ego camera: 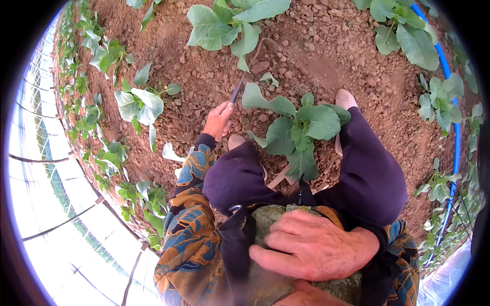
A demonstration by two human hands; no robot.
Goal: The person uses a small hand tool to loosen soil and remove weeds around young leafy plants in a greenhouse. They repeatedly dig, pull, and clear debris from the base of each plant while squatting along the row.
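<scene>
My left hand (219, 120) is closed around the dark handle of a hand tool (237, 90). The tool points away from me, and its thin curved end lies at the soil beside a leafy brassica-like plant (214, 28). My right hand (312, 244) is close to my body, back up with bent fingers, over camouflage-patterned cloth (268, 218); whatever its palm may touch is hidden. Between my knees grows another broad-leaved plant (302, 130). A loose-looking leaf piece (269, 79) lies on the soil near the tool.
Reddish, cloddy soil (325, 72) surrounds my feet. More plants stand at left (139, 105) and upper right (413, 34). A blue hose (456, 145) curves along the right side. Bright sheeting with dark ribs (69, 191) borders the bed at far left.
</scene>
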